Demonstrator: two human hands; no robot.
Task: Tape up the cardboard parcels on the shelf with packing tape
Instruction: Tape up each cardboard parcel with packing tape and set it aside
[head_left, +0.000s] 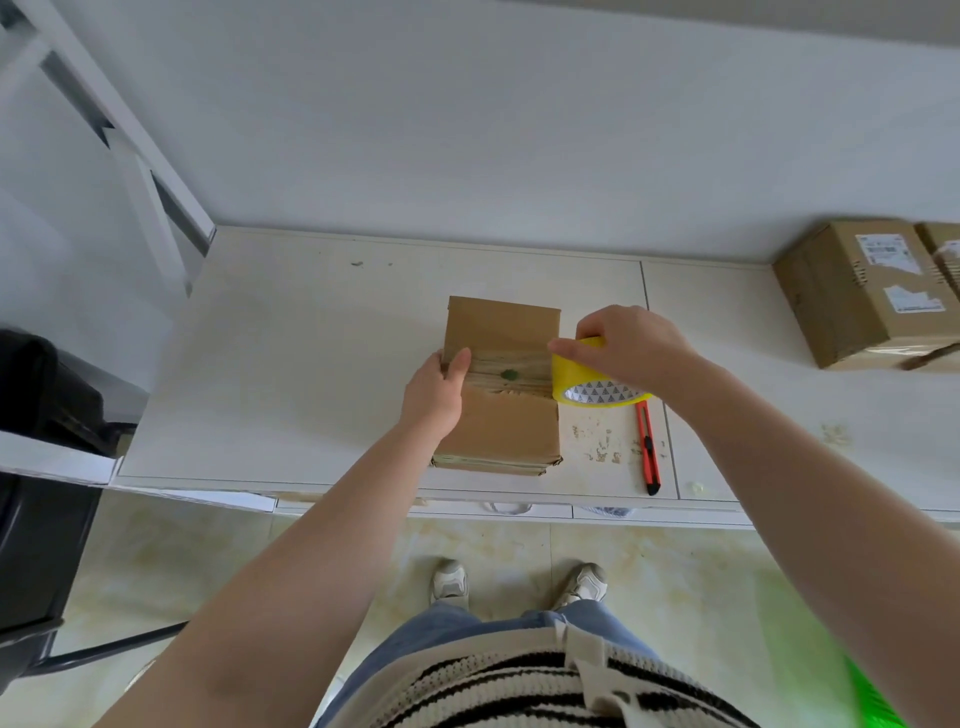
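Right hand (631, 347) over half-hidden tape roll (597, 382), apparently gripping.

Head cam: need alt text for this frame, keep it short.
A person's left hand steadies a small cardboard parcel on a white shelf while the right hand grips a yellow tape roll at the parcel's right edge, a tape strip lying across its top. A red utility knife lies beside it.

White shipping labels (886, 250) on stacked cardboard boxes (852, 296), print too blurred to read
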